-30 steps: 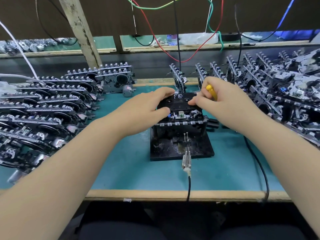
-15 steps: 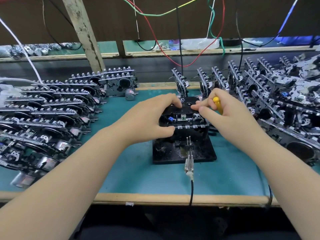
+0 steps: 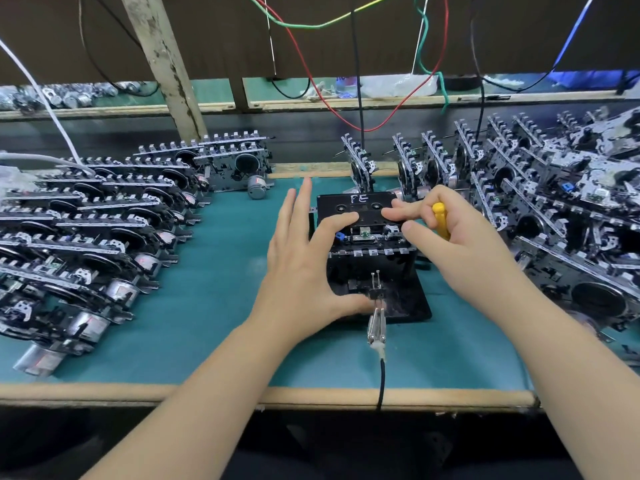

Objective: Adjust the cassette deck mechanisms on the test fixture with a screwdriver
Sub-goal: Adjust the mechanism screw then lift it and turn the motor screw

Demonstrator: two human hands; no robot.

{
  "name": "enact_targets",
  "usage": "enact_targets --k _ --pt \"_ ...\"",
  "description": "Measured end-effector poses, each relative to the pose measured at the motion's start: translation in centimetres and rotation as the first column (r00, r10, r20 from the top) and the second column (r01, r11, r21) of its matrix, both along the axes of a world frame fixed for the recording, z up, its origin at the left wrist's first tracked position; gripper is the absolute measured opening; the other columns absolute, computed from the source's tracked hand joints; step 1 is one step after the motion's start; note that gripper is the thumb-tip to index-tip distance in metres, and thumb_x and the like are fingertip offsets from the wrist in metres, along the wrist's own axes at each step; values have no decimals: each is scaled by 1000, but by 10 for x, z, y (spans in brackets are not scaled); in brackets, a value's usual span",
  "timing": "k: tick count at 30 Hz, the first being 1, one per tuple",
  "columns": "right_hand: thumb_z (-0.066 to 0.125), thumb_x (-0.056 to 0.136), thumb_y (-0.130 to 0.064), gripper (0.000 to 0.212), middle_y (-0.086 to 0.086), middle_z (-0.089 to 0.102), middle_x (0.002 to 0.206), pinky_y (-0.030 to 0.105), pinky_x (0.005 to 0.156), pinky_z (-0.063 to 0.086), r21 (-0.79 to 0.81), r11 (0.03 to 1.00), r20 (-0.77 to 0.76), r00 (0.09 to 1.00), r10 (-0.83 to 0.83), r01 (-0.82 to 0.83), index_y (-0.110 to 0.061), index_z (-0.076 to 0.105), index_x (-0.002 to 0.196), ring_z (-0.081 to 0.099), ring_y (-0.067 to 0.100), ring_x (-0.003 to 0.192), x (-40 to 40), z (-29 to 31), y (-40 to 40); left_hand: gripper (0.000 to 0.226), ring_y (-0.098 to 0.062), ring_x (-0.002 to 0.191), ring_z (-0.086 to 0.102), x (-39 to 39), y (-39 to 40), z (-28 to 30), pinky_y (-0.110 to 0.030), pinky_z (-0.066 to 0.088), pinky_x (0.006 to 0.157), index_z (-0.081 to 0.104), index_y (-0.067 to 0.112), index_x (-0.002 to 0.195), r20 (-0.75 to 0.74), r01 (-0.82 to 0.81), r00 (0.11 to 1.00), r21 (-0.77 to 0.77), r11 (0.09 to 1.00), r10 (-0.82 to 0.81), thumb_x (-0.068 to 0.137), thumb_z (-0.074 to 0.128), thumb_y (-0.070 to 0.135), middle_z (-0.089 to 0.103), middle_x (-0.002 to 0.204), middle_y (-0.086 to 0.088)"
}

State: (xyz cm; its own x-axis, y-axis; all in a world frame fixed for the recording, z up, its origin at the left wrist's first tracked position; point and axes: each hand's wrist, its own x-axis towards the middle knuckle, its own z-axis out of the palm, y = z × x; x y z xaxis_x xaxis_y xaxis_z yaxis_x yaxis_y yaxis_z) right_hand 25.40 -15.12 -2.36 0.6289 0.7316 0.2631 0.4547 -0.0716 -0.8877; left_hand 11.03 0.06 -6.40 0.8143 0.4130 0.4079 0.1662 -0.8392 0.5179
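Green-topped bench (image 3: 214, 306) (wood-edged) carries deck mechanisms (image 3: 86, 230), black fixture (image 3: 398, 299)

Left hand (image 3: 298, 268) is lying open beside the black test fixture (image 3: 408, 299), index finger resting on the cassette (image 3: 356, 207) marked "FE". Right hand (image 3: 450, 244) is gripping a yellow screwdriver (image 3: 440, 220), forefinger touching the cassette's right edge. Deck mechanisms (image 3: 86, 237) are lying stacked left; more (image 3: 554, 209) right.

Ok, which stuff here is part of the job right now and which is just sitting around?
In use:
left hand
right hand
yellow screwdriver
cassette
mechanism on the test fixture
test fixture

Lying about:
stacked mechanisms at left
stacked mechanisms at right
loose motor
hanging wires
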Motion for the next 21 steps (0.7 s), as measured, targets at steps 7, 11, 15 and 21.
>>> enact_targets --k 7,11,15,21 --pt "54 96 0 35 -13 75 113 41 114 38 26 999 0 1000 23 -23 -20 32 79 55 -2 128 5 -7 -1 68 -11 155 6 13 -10 -8 -46 27 120 52 48 122 203 13 978 -285 959 48 70 91 28 11 167 14" --pt "55 96 1 32 -14 74 115 35 113 38 12 1000 -15 1000 19 -19 -17 32 81 53 -3 130 1 -5 0 65 -8 152 20 14 -10 -9 -24 30 115 55 50 116 243 47 970 -284 958 24 69 91 24 14 166 16" --pt "58 95 0 31 -19 73 115 20 103 39 -12 1000 -15 1000 -18 18 -12 34 81 51 -10 127 -6 -1 -3 66 1 150 21 14 -12 -16 -1 26 103 59 52 110 271 47 962 -300 953 37 64 93 18 7 166 23" --pt "61 94 -8 20 -40 62 121 27 116 28 -171 981 52 994 100 -90 -13 45 83 42 -22 128 8 -10 1 69 -12 142 34 11 5 -3 -31 39 106 58 73 97 226 128 974 -627 768 22 59 91 26 28 160 13"
